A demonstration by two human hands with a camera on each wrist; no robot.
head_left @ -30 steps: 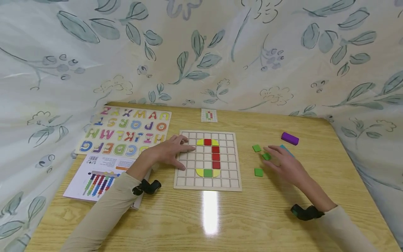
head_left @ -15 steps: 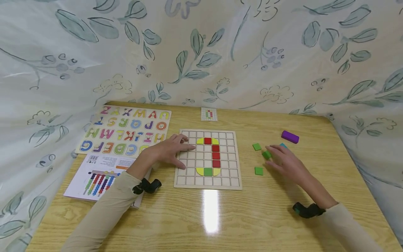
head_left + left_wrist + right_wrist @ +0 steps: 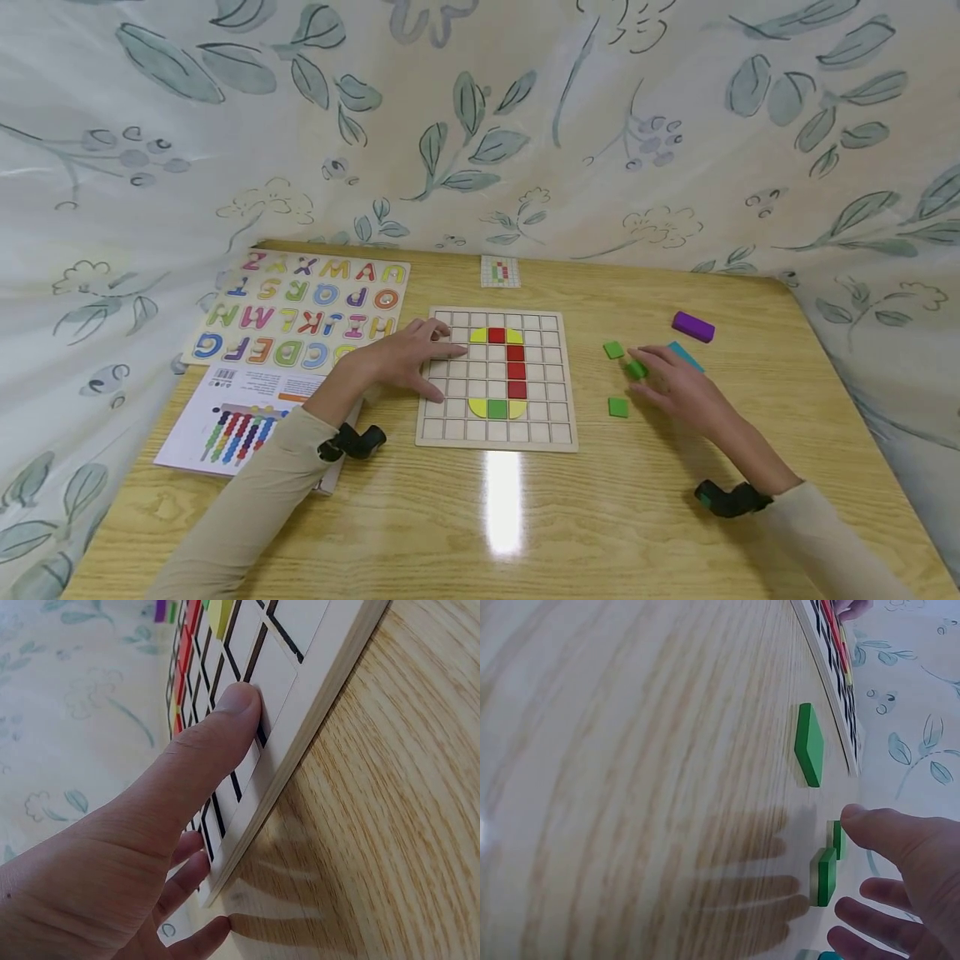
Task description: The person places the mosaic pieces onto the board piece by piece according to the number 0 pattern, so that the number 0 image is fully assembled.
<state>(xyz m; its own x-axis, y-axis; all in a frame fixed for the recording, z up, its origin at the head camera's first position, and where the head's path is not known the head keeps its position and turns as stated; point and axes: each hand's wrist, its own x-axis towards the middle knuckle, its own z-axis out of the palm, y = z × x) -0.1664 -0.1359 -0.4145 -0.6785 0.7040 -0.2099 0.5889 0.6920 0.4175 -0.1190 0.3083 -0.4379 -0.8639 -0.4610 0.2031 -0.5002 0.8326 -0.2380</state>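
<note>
A square wooden grid board (image 3: 551, 425) lies on the table, with red tiles (image 3: 516, 371), yellow quarter-round tiles (image 3: 477, 408) and a green tile (image 3: 497, 409) set in its cells. My left hand (image 3: 401, 360) rests on the board's left side, fingers spread; in the left wrist view its thumb (image 3: 217, 739) lies on the grid. Over the table to the right, my right hand (image 3: 684, 392) hovers with thumb and fingers parted around a loose green tile (image 3: 826, 877). Two more green tiles lie nearby, one farther back (image 3: 613, 350) and one nearer (image 3: 618, 407).
A blue tile (image 3: 686, 356) shows partly behind the right hand, with a purple block (image 3: 693, 327) beyond it. A small pattern card (image 3: 500, 272) lies behind the board. To the left are an alphabet board (image 3: 296, 310) and a box with an abacus picture (image 3: 191, 429).
My right hand shifts slightly near the middle green tile, covering and then uncovering more of the blue tile. My left hand stays on the board.
</note>
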